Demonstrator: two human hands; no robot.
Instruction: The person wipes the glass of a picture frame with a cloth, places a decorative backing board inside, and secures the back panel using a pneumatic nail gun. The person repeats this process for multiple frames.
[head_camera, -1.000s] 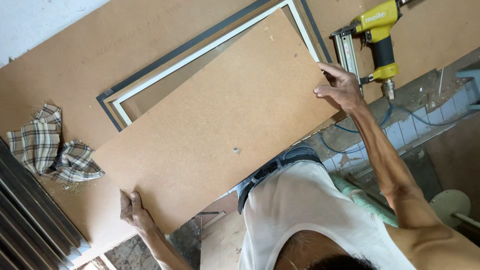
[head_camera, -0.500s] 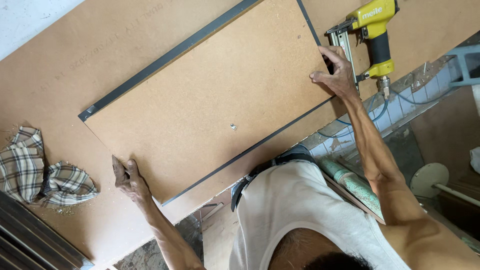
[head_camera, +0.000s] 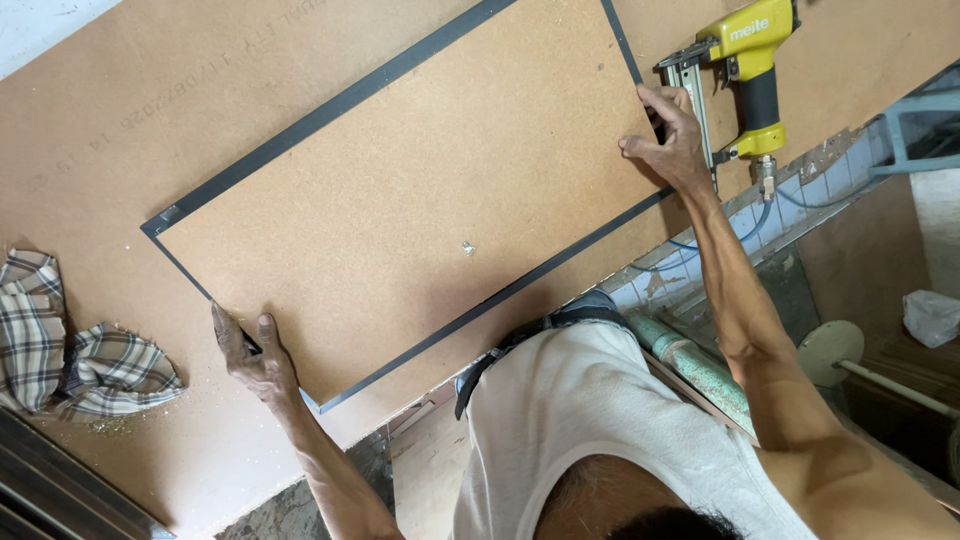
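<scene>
Brown hardboard panel (head_camera: 420, 210), rectangular, lying flat and face-down inside a dark frame (head_camera: 330, 110) on the counter (head_camera: 120, 100). The panel sits askew to the view, its long edges running from lower left to upper right. A thin dark border of frame shows along all four sides. A small pale mark (head_camera: 468, 248) lies near the panel's middle.

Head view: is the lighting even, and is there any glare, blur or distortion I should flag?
Head view: soft, even daylight; only faint shadows under the left hand and right hand on the brown backing board. No glare, even on the yellow nail gun. Sharp throughout, no motion blur on the hands. The picture is tilted, so the dark frame runs diagonally; its edges look straight, showing little lens distortion.
</scene>
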